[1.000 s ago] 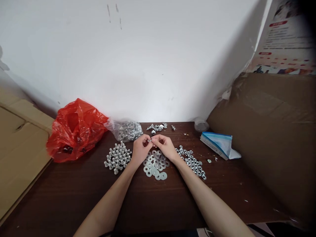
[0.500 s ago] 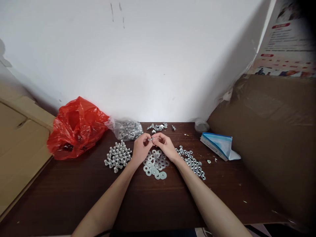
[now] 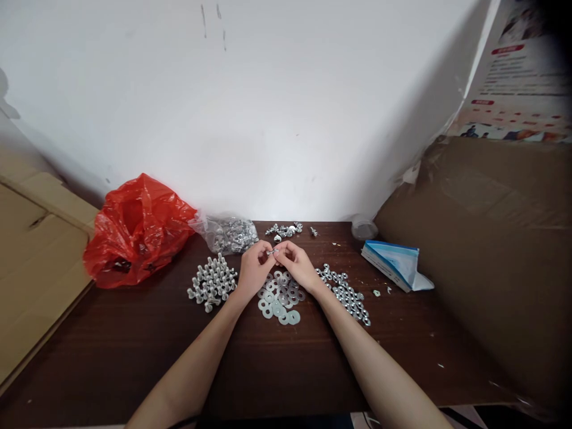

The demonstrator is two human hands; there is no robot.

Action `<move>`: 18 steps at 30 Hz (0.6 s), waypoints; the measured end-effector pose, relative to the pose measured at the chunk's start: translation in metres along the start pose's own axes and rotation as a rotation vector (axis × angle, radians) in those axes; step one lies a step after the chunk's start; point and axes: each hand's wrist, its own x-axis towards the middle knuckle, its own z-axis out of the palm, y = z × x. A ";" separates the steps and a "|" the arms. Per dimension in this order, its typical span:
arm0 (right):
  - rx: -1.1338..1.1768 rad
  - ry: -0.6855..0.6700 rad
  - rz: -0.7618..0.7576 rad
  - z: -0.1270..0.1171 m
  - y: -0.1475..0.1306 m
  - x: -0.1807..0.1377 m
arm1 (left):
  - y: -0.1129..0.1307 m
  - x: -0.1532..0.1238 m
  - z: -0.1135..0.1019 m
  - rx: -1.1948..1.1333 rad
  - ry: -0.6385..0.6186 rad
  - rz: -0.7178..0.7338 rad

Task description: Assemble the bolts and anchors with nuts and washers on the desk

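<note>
Above the middle of the table my left hand and my right hand meet at the fingertips. Between them is a small silver bolt, pinched by my left fingers. My right thumb and fingertips close on its right end; whether a nut or washer sits there is hidden by the fingers. Below the hands lies a spread of flat washers. Left of my left hand, a group of bolts stands mostly upright. Right of my right wrist are scattered nuts.
Behind the hands lie bolts with parts fitted on them. A clear bag of metal parts and a red plastic bag are at the left. To the right sit a clear round container and a blue-white packet. Cardboard borders the right.
Both hands stay in nearly the same place, with only slight finger movement at the bolt. The whole view has shifted very slightly.
</note>
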 end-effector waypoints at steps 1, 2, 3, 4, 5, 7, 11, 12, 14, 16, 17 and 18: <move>-0.037 0.002 -0.009 0.000 0.000 0.000 | 0.000 0.000 0.000 -0.001 -0.003 0.001; -0.064 0.009 -0.017 0.000 0.000 -0.001 | 0.000 0.000 0.000 0.000 -0.004 0.001; -0.074 0.019 -0.022 0.000 0.000 -0.001 | 0.000 0.000 0.000 0.001 0.000 0.001; -0.063 0.030 -0.024 0.001 -0.001 -0.001 | 0.000 0.000 0.001 0.002 0.005 0.000; -0.033 0.038 -0.021 0.001 -0.001 -0.001 | 0.000 0.000 0.001 0.004 0.012 -0.001; 0.048 0.043 -0.012 0.001 0.000 -0.001 | 0.000 0.000 0.001 0.007 0.022 0.002; 0.016 0.007 -0.016 0.001 0.003 0.000 | -0.002 0.000 0.001 0.015 0.016 0.013; -0.013 0.003 -0.018 0.001 0.004 0.000 | -0.003 0.000 0.001 0.015 0.017 0.015; -0.050 0.010 -0.017 0.000 0.006 0.001 | -0.005 0.000 0.001 0.015 0.024 0.024; -0.061 0.023 -0.011 0.000 0.007 0.001 | -0.007 0.000 0.002 0.012 0.034 0.033; -0.059 0.029 -0.007 0.000 0.007 0.001 | -0.008 0.000 0.002 0.011 0.039 0.037; -0.051 0.035 -0.003 0.001 0.007 0.001 | -0.009 0.000 0.003 0.009 0.045 0.038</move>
